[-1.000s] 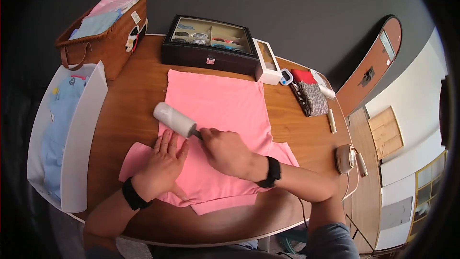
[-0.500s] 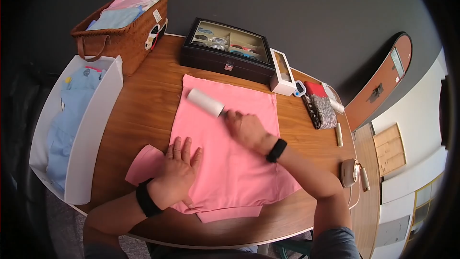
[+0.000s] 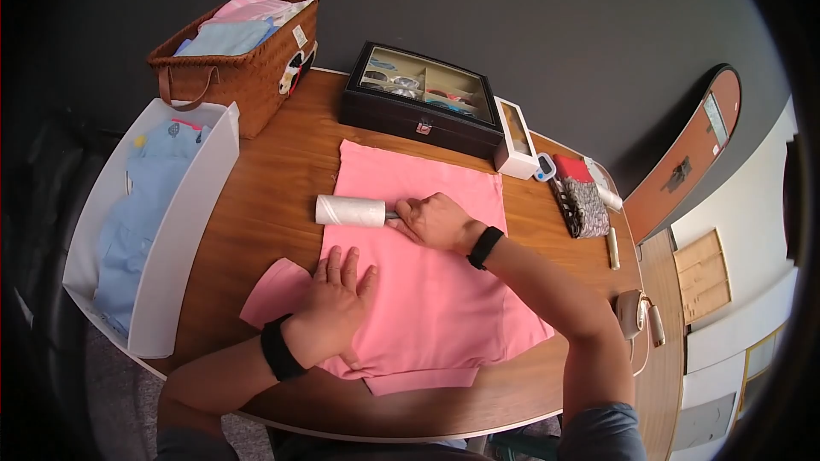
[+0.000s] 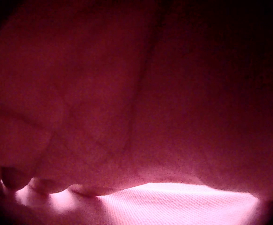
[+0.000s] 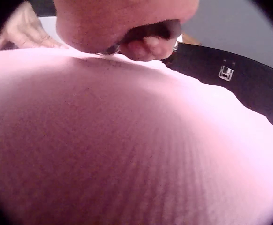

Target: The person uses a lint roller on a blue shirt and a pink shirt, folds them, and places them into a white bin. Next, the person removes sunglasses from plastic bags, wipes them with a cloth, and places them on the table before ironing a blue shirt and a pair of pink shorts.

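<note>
A pink shirt (image 3: 427, 290) lies spread on the wooden table, its hem toward the dark box. The left hand (image 3: 329, 312) rests on it with fingers spread, near the sleeve at the left; in the left wrist view the palm (image 4: 127, 117) fills most of the picture above the pink cloth (image 4: 174, 206). Curled round the dark handle of a white lint roller (image 3: 350, 211), the right hand (image 3: 436, 222) is over the upper part of the shirt. The roller's left end reaches past the shirt's left edge. The right wrist view shows curled fingers (image 5: 146, 47) close above the cloth (image 5: 127, 140).
At the left stand a white bin (image 3: 166, 290) with blue clothes and a brown basket (image 3: 248, 90) of folded clothes. Behind the shirt are a black glasses case (image 3: 410, 124) and a white box (image 3: 515, 149). Folded cloths (image 3: 582, 205) and a small beige case (image 3: 630, 314) lie at the right.
The right hand and roller moved up the shirt, then back down a little toward its left edge, the roller turning from slanted to nearly level. The left hand stays flat on the shirt. The head view shifted.
</note>
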`<state>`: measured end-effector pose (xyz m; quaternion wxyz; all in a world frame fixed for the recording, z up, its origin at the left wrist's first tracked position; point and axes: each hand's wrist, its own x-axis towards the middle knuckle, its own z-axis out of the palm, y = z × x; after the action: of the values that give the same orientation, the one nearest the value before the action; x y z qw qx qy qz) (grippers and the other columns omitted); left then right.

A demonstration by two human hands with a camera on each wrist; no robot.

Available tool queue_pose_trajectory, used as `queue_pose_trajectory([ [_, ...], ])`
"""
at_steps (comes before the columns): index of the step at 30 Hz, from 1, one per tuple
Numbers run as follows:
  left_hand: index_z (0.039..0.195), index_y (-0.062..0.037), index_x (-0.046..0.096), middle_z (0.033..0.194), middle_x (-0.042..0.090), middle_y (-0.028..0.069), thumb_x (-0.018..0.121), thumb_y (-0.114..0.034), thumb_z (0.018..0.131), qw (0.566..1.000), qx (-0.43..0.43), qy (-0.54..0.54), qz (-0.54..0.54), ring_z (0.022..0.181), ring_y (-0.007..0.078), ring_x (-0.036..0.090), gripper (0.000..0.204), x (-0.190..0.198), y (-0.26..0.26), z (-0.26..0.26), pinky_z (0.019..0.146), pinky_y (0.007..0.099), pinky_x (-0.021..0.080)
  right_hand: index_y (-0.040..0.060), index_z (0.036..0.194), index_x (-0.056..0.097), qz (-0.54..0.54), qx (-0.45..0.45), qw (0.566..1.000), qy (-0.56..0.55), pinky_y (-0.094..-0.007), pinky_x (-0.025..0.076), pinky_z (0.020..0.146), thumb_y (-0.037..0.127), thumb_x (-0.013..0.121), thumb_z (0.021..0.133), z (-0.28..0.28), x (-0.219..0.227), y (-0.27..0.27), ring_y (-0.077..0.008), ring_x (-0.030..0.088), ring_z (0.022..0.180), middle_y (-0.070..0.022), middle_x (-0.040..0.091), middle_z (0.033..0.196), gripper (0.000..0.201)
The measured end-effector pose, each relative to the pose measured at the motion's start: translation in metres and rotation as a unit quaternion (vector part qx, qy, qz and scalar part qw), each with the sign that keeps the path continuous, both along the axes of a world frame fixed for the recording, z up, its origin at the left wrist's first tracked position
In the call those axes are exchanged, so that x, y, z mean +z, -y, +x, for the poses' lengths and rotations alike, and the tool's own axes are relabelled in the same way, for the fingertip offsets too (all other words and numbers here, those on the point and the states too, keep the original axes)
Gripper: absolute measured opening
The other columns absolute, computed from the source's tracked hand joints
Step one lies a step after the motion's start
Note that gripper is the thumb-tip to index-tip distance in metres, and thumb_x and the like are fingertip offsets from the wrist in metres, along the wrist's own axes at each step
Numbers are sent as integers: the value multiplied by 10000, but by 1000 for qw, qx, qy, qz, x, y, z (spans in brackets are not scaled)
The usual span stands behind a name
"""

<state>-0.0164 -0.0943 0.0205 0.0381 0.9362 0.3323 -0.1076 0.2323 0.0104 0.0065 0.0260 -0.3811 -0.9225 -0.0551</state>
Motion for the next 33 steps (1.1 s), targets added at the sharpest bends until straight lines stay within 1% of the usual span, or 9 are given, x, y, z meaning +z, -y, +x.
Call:
queue_pose_trajectory([
  [2, 1492, 29, 270, 1498, 240, 378, 875, -622, 451, 1000, 8, -4, -9, 1396, 549, 224, 1369, 0, -1, 1, 1170, 563, 169, 22, 911, 551, -4, 0, 1000, 10, -451, 521, 559, 356, 440, 1007, 2, -3, -14, -338, 648, 587, -162, 649, 690, 365],
  [6, 1482, 50, 274, 1481, 249, 395, 849, -656, 454, 1000, 7, -5, 6, 1383, 554, 243, 1373, -2, 0, 1, 1166, 557, 180, -5, 951, 562, 23, -137, 990, 20, -463, 533, 613, 356, 402, 1011, 5, -5, -61, -350, 676, 675, -192, 681, 733, 400],
  [11, 1489, 47, 256, 1487, 234, 394, 849, -656, 463, 1000, 11, -17, 2, 1392, 550, 227, 1377, -2, 1, 2, 1169, 559, 170, -14, 1026, 575, 49, -165, 985, 9, -455, 543, 623, 357, 394, 1014, 7, -14, -80, -344, 685, 691, -186, 694, 779, 412],
  [18, 1492, 53, 227, 1491, 196, 411, 858, -637, 476, 1000, 6, -12, -7, 1389, 574, 209, 1381, 0, 0, 2, 1165, 566, 180, -4, 1000, 559, 93, -225, 970, 22, -424, 548, 612, 316, 414, 1009, -6, -8, -69, -325, 692, 689, -184, 697, 778, 352],
  [20, 1489, 55, 235, 1487, 201, 414, 857, -640, 476, 1000, 6, -14, -4, 1387, 577, 208, 1377, -5, -1, 0, 1162, 568, 185, 1, 994, 550, 72, -241, 967, 26, -404, 548, 601, 293, 426, 1001, -10, 0, -58, -312, 692, 673, -189, 693, 771, 317],
  [26, 1487, 40, 266, 1490, 232, 394, 860, -658, 440, 1000, 9, 3, 3, 1379, 563, 241, 1391, -9, 0, 2, 1152, 582, 196, 11, 910, 524, 85, -196, 977, 13, -408, 536, 540, 287, 435, 1004, -5, 2, 0, -306, 679, 610, -162, 674, 721, 305],
  [28, 1485, 41, 268, 1487, 235, 396, 861, -659, 431, 1000, 6, 9, 10, 1376, 565, 246, 1397, -9, 1, 0, 1148, 583, 207, 9, 913, 527, 48, -222, 973, 41, -418, 535, 545, 310, 431, 1009, 9, -5, 9, -311, 676, 609, -162, 672, 711, 330],
  [29, 1485, 41, 268, 1487, 235, 396, 861, -659, 431, 1000, 4, 9, 6, 1376, 565, 246, 1397, -11, 1, 0, 1148, 583, 207, -9, 923, 526, 21, -251, 968, 8, -461, 517, 541, 325, 413, 1015, 17, -6, 8, -345, 655, 584, -195, 665, 710, 364],
  [33, 1479, 45, 278, 1478, 251, 398, 861, -661, 421, 1000, -4, 17, 16, 1367, 563, 264, 1399, -6, 2, -2, 1142, 582, 225, -1, 941, 556, 46, -331, 942, 12, -427, 548, 597, 338, 417, 1011, 43, -15, -16, -323, 687, 657, -171, 688, 741, 373],
])
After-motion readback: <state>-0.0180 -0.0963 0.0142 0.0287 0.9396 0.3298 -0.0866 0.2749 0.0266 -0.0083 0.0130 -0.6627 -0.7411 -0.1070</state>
